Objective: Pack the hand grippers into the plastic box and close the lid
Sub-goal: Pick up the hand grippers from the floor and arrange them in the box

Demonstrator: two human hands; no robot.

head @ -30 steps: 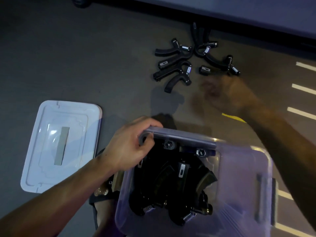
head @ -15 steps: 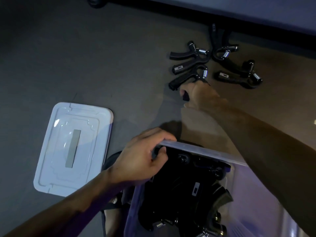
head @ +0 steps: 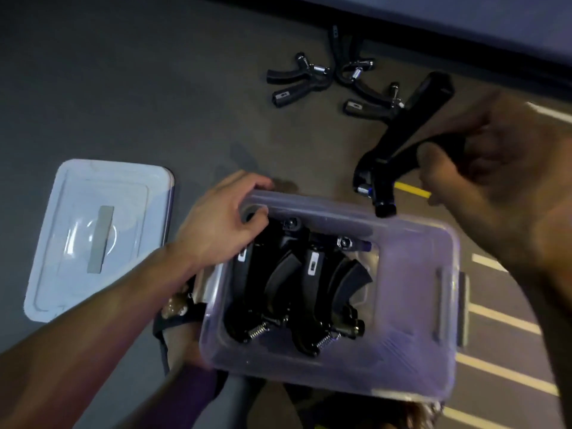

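The right hand (head: pixel 495 168) curls round one black hand gripper (head: pixel 402 140) just above the plastic box (head: pixel 411 305) — whose far-left rim the left hand (head: pixel 216 224) grips — lid (head: pixel 96 239) lying left of it.

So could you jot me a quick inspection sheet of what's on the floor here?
Surface: dark grey floor, with white stripes and a yellow mark at right.
Job's things: clear plastic box open, several hand grippers inside; three more on the floor; lid lying flat, left of the box.
Clutter: nothing seen.
Hands: left hand grips the box's far-left corner; right hand holds one gripper above the far rim.
Cables: nothing seen.
Surroundings: a pale ledge with a dark base along the top.
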